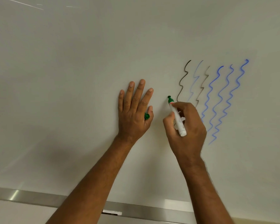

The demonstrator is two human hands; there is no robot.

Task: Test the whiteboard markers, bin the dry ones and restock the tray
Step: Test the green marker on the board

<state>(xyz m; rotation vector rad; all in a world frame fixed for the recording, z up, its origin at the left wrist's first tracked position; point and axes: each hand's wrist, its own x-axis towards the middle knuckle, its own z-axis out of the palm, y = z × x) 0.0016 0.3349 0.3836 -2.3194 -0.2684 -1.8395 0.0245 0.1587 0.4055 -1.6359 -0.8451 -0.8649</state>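
My right hand (pixel 187 126) grips a white-barrelled green marker (pixel 178 120) with its cap off. Its green tip (pixel 169 97) touches the whiteboard (pixel 71 78) just left of a row of wavy test lines (pixel 217 94), some black or grey, some blue, one very faint. My left hand (pixel 132 109) lies flat against the board with fingers spread. The green cap (pixel 147 116) is tucked under its thumb. No green line shows on the board.
The metal marker tray (pixel 39 198) runs along the board's lower edge. A marker (pixel 112 212) lies in it between my forearms. Wide blank board surface stretches left of my hands.
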